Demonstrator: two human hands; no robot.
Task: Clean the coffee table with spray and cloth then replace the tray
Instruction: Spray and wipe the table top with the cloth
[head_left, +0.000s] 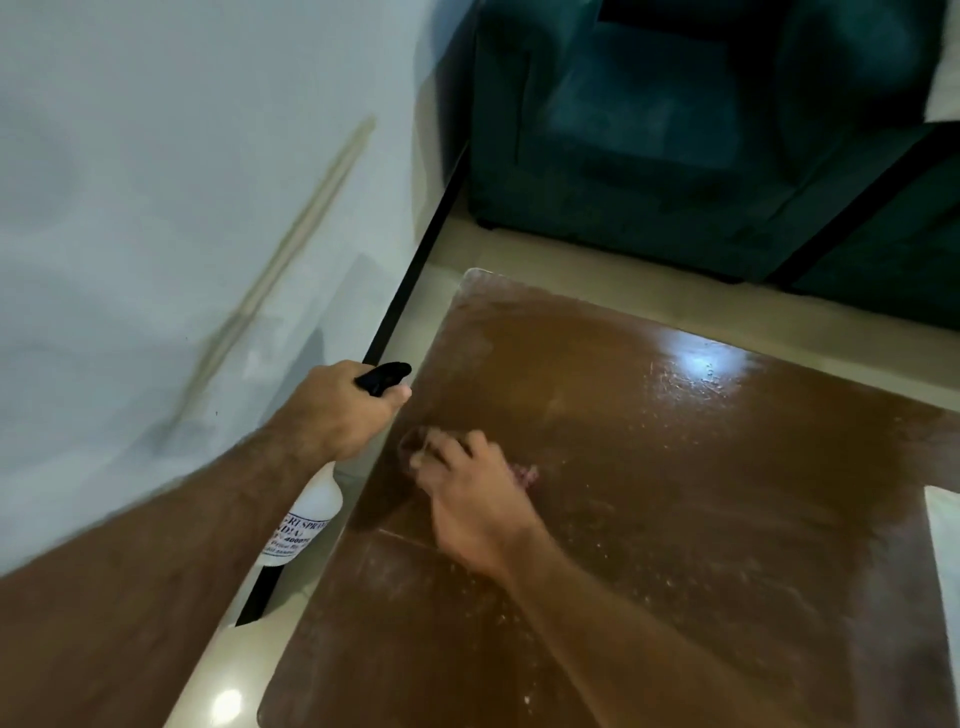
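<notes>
Right hand (470, 499) pressed on pink cloth (524, 475), grip blurry, can't tell. Left hand (343, 410) wrapped round spray bottle (306, 525), just off table (675, 467) edge. Could bump wall (156, 208) w/ bottle; wet top may smear. Green sofa (675, 156) beyond table. No tray seen.

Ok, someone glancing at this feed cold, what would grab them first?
Probably the two hands at the brown coffee table: the left hand grips a white spray bottle beside the table's left edge, while the right hand presses a cloth onto the speckled top. Behind, a dark teal sofa fills the far side.
</notes>
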